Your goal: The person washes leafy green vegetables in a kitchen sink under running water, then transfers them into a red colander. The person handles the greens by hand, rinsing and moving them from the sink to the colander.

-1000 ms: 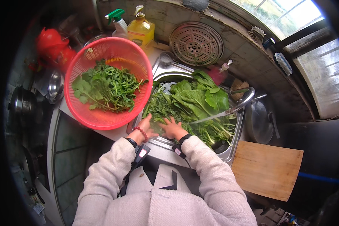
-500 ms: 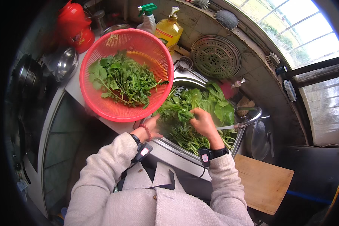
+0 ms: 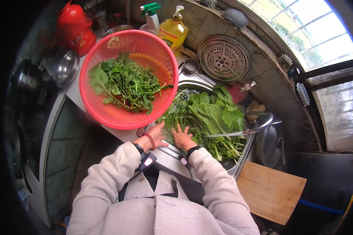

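My left hand (image 3: 156, 136), with a red bead bracelet, is at the near left of the steel sink (image 3: 241, 163), its fingers apart among wet greens. Just right of it, my right hand (image 3: 181, 137) has its fingers spread on the small leaves (image 3: 168, 115); some fingertips are partly hidden. Broad leafy greens (image 3: 211, 111) fill the sink to the right. Water runs leftward from the curved tap (image 3: 262, 123) across them. A red plastic colander (image 3: 123, 123) holds more greens (image 3: 125, 82) above and left of my hands.
A wooden board (image 3: 270, 188) lies right of the sink, near a glass lid (image 3: 270, 145). Behind stand a spray bottle (image 3: 149, 23), a yellow pump bottle (image 3: 172, 29) and a perforated steel plate (image 3: 223, 56). Steel bowls (image 3: 66, 68) and a red thermos-like container (image 3: 76, 33) are at left.
Half a second ago my right hand was curled around greens farther right; it has moved left and opened beside my left hand. My left hand stays near the sink's edge.
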The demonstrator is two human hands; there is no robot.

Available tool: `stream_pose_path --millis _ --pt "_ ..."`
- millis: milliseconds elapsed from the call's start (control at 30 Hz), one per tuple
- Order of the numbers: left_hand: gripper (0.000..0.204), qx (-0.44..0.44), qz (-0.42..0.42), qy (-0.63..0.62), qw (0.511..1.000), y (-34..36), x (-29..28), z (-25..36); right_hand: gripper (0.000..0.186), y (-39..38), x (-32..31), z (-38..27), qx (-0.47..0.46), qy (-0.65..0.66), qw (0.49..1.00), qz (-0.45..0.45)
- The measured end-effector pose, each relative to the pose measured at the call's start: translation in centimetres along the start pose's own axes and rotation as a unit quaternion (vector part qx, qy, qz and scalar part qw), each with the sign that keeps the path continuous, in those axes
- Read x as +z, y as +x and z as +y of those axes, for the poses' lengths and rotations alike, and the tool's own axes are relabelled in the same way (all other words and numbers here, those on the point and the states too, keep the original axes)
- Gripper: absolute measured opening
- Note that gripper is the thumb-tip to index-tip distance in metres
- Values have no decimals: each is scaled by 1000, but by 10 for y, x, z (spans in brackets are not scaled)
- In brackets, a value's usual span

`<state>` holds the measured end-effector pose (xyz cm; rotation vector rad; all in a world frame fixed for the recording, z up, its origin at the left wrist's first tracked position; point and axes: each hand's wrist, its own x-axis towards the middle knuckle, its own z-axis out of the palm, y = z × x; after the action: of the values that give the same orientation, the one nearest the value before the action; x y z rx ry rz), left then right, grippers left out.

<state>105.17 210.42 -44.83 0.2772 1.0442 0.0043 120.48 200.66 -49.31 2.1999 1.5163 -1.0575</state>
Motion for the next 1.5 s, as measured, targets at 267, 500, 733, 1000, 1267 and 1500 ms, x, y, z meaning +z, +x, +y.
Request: stream_pose_path --millis 267,500,733,1000,1267,1500 --pt "76 17 -7 9 1000 -4 -1 -5 63 -7 3 2 -74 1 997 29" --pt "78 12 -29 25 999 -14 3 0 49 -12 -26 38 -175 121 969 129" --pt "80 20 -34 21 999 -11 1 1 38 -112 -136 12 -229 216 924 218" --pt "77 19 -46 18 999 -12 1 2 41 -70 -94 22 -229 157 938 206" --pt "77 25 -8 12 1000 -17 -2 -2 64 11 17 19 4 -10 1000 8" --pt "75 25 -23 29 999 -24 -3 -2 38 -8 -23 31 -135 134 970 150"
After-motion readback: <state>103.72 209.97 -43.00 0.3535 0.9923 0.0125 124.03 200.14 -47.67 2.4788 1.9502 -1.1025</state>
